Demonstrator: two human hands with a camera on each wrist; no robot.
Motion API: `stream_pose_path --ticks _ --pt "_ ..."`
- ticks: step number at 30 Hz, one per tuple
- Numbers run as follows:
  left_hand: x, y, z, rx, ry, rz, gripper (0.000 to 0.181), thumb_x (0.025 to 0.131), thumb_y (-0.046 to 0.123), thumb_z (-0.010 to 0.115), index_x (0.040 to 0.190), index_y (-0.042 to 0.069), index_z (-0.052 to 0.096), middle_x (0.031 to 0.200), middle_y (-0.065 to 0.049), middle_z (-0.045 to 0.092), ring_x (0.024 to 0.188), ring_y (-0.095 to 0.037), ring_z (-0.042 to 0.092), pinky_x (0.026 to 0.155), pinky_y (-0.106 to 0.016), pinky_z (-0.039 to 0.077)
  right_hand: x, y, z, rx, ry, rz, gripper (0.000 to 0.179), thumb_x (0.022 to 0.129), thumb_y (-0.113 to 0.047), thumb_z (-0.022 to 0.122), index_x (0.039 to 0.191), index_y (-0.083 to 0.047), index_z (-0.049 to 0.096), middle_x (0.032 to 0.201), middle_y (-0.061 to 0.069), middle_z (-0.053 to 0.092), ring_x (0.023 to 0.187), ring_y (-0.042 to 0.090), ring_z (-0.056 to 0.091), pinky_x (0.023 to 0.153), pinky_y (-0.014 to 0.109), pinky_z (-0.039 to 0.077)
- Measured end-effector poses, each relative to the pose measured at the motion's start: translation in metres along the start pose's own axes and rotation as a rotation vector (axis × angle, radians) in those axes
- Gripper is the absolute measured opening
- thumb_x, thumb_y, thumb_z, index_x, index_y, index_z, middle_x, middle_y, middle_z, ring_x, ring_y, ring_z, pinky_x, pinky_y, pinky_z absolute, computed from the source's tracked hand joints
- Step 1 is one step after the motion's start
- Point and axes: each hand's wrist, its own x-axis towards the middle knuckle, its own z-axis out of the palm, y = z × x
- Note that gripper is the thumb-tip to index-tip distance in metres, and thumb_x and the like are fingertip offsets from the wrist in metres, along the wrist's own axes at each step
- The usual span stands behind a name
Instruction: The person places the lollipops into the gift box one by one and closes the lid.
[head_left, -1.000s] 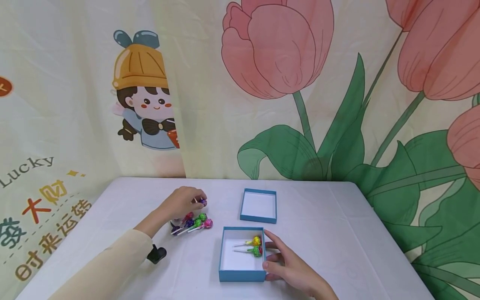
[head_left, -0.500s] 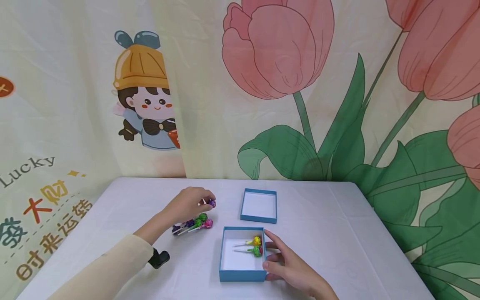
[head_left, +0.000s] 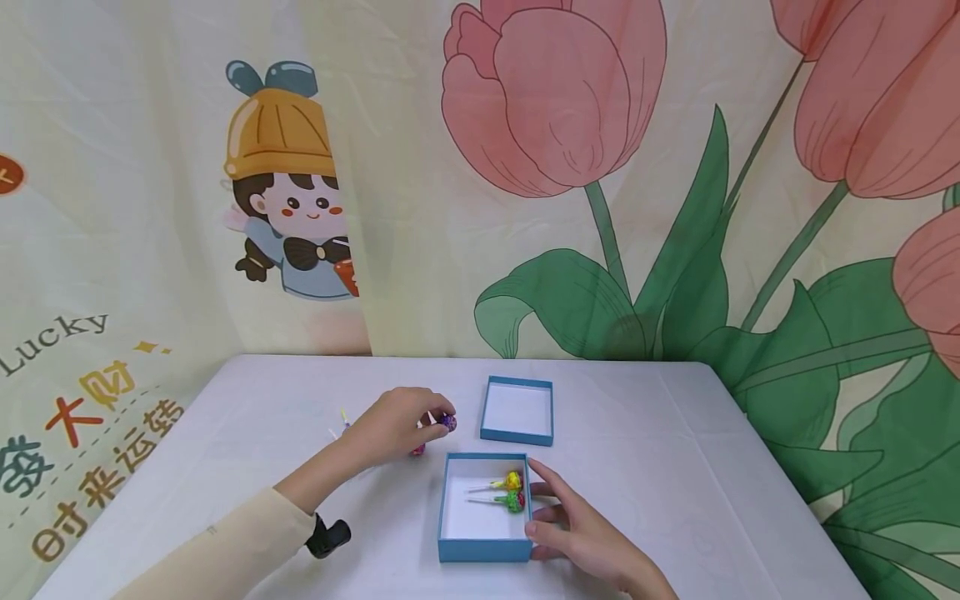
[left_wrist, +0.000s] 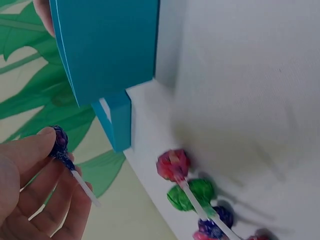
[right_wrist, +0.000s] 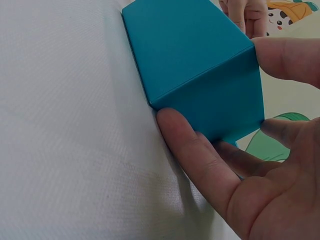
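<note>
My left hand (head_left: 397, 427) pinches a purple-wrapped lollipop (left_wrist: 61, 142) between thumb and fingers, its white stick pointing away from the fingertips. It is raised between the loose lollipops and an open blue box (head_left: 483, 552). Inside the box, a yellow lollipop (head_left: 513, 481) and a green lollipop (head_left: 515, 502) lie side by side, sticks to the left. My right hand (head_left: 585, 533) rests against the box's right wall, fingers extended along it. On the table under my left hand lie a pink lollipop (left_wrist: 173, 165), a green-wrapped lollipop (left_wrist: 191, 195) and others, mostly hidden in the head view.
Behind the box lies a shallow blue lid (head_left: 517, 436), white side up. A white cloth covers the table (head_left: 660, 467). A printed curtain (head_left: 420, 250) with tulips hangs behind it. A black wrist camera (head_left: 328, 537) sticks out below my left sleeve.
My left hand has moved right and slightly toward me with the purple lollipop, nearing the box and now covering most of the loose lollipops. The right hand and box have stayed put.
</note>
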Motion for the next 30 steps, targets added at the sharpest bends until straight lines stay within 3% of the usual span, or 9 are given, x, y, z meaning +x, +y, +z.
stream_pose_path --ticks 7,18,30 --pt "-0.003 0.02 0.006 0.003 -0.018 0.089 0.022 0.094 0.017 0.084 0.115 0.013 0.079 0.097 0.008 0.074 0.086 -0.008 0.065 0.072 -0.017 0.054 0.003 0.002 -0.001 -0.028 0.011 0.014 0.085 0.102 -0.029 0.073 0.17 -0.023 0.023 0.162 0.029 0.034 0.118 0.028 0.058 0.087 0.046 0.064" --pt "-0.007 0.045 0.017 -0.042 -0.058 0.136 0.022 0.094 0.018 0.083 0.116 0.012 0.079 0.097 0.005 0.075 0.086 -0.007 0.065 0.072 -0.017 0.055 0.003 0.003 -0.001 -0.033 0.009 0.021 0.086 0.102 -0.03 0.073 0.17 -0.023 0.021 0.163 0.029 0.034 0.119 0.027 0.059 0.087 0.045 0.064" --pt "-0.007 0.059 0.033 -0.068 -0.112 0.19 0.023 0.096 0.021 0.082 0.118 0.014 0.08 0.101 0.008 0.077 0.088 -0.008 0.066 0.081 -0.021 0.056 0.002 0.002 -0.002 -0.012 -0.005 0.013 0.086 0.102 -0.03 0.074 0.17 -0.021 0.022 0.162 0.029 0.035 0.12 0.028 0.059 0.086 0.046 0.064"
